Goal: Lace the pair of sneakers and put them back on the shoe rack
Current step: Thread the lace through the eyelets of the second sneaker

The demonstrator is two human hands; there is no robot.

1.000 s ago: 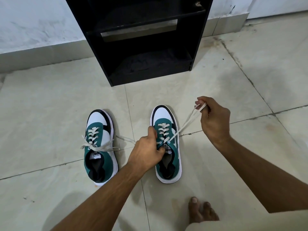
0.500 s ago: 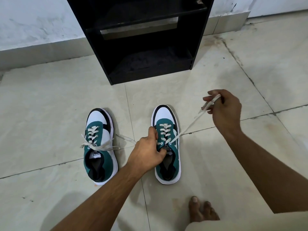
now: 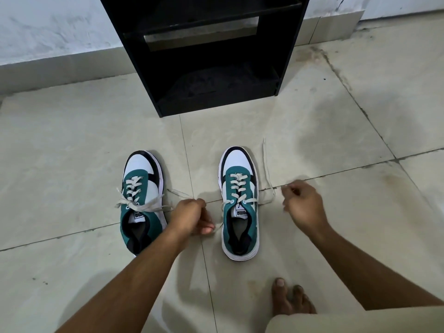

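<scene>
Two teal, white and black sneakers stand side by side on the tiled floor, toes toward the black shoe rack (image 3: pixel 286 56). The left sneaker (image 3: pixel 141 188) has loose white lace ends crossed over its tongue. The right sneaker (image 3: pixel 240 212) is laced up to its top eyelets. My left hand (image 3: pixel 189 217) is a fist between the shoes, shut on the right sneaker's left lace end (image 3: pixel 216 227). That shoe's other lace end (image 3: pixel 265 162) lies slack on the floor. My right hand (image 3: pixel 302 205) hovers just right of it, fingers loosely curled and holding nothing.
The rack stands against the white wall, and its lower shelves hold nothing. My bare foot (image 3: pixel 290 299) rests on the tiles at the bottom right, next to a beige trouser leg (image 3: pixel 336 320). Dark grout lines cross the floor.
My right hand let the taut lace go and dropped down beside the right sneaker; that lace now lies slack. My left hand came off the shoe's tongue and moved left, gripping the other lace end.
</scene>
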